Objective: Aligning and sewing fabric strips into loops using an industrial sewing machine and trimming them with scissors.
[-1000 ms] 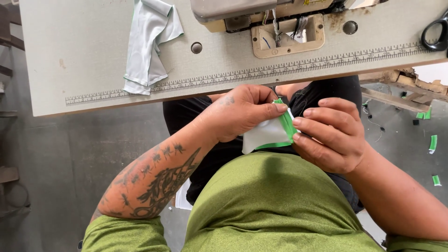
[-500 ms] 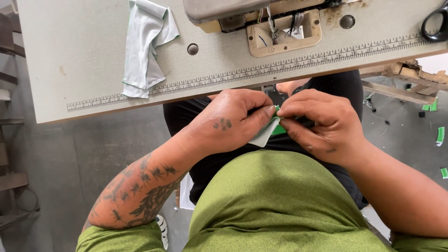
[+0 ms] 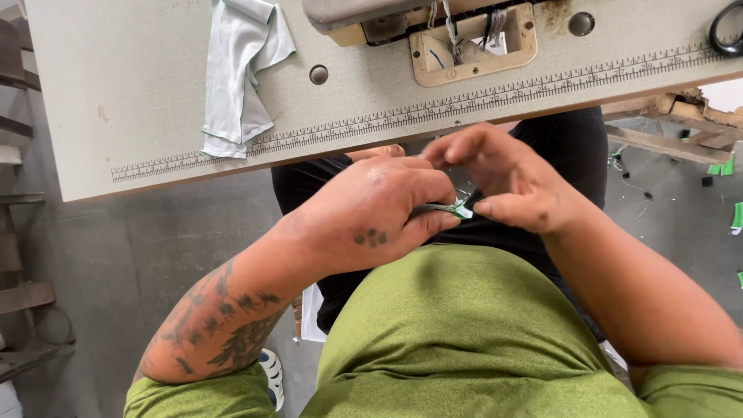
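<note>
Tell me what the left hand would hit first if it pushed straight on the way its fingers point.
The left hand points right, toward the right hand. It would meet the small green and white piece pinched between them, then the right hand's fingers, which look almost touching already, though depth is unclear.

1. The small fabric piece [image 3: 453, 209] pinched between my fingers shows white with a bright green edge.
2. My shirt [image 3: 457, 340] is olive green with a fine heathered fleck.
3. My trousers [image 3: 557, 155] are black.
4. My left forearm [image 3: 213, 325] carries dark tattoo patterns, and a small dark mark sits on the back of my left hand [image 3: 371, 220].
5. The worktop [image 3: 139, 93] is pale grey-beige, with a black-marked ruler strip [image 3: 464, 104] along its near edge.
6. The cloth [image 3: 240, 70] lying on it is pale grey-white.
7. The floor [image 3: 193, 224] is dull grey, with green scraps [image 3: 735, 217] at the right.
</note>
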